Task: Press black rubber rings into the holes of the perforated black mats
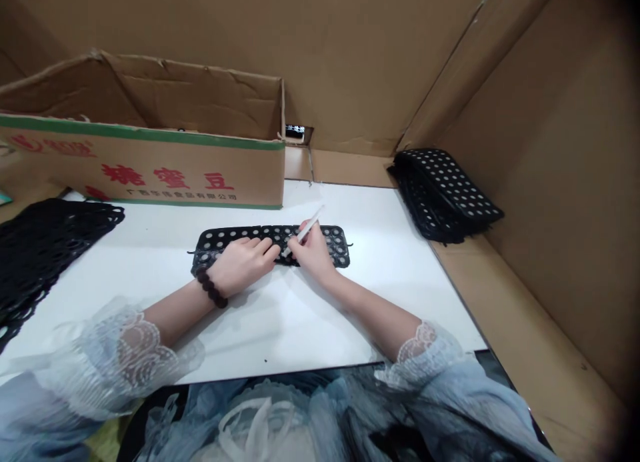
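A black strip with rows of pale round dots (223,235) lies flat on the white table, a small hook-like end sticking out at each short side. My left hand (243,265) rests on its left-middle part, fingers bent and close together, pressing on the strip. In my right hand (314,252) a thin white pen-like tool (311,225) is pinched, slanting up to the right, its lower tip at the strip near my left fingertips. What the tip touches is too small to tell.
An open cardboard box (195,159) with red lettering stands at the back left. Black lacy pieces (40,249) lie at the left. A folded black dotted stack (445,189) sits at the back right. Cardboard walls (360,62) rise behind and on the right of the white table (400,275).
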Motion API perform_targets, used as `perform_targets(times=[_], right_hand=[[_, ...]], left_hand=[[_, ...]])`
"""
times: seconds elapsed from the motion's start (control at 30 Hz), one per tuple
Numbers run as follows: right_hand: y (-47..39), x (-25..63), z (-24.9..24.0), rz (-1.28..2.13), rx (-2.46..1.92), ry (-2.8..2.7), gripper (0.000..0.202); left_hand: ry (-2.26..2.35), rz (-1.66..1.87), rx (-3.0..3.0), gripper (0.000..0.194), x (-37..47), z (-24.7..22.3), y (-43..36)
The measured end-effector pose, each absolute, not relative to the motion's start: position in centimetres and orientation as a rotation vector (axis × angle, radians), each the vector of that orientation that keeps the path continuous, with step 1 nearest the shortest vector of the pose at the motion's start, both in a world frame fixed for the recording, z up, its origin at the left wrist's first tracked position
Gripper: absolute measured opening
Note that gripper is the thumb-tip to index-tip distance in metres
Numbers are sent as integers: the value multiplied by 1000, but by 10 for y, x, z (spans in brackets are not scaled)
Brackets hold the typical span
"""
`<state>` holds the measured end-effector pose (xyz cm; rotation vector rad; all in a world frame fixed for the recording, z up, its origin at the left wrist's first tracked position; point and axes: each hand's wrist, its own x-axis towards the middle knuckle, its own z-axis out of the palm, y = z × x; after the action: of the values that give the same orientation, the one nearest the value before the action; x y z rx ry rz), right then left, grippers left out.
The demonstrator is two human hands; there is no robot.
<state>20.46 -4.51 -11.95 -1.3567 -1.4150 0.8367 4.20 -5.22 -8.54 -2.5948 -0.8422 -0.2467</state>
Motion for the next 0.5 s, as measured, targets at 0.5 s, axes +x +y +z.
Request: perform_targets(times=[0.5], right_hand=[[-44, 201, -114, 790, -1469, -1408, 20]], left_hand=[[-776, -281, -2696, 21, 39, -91, -45]])
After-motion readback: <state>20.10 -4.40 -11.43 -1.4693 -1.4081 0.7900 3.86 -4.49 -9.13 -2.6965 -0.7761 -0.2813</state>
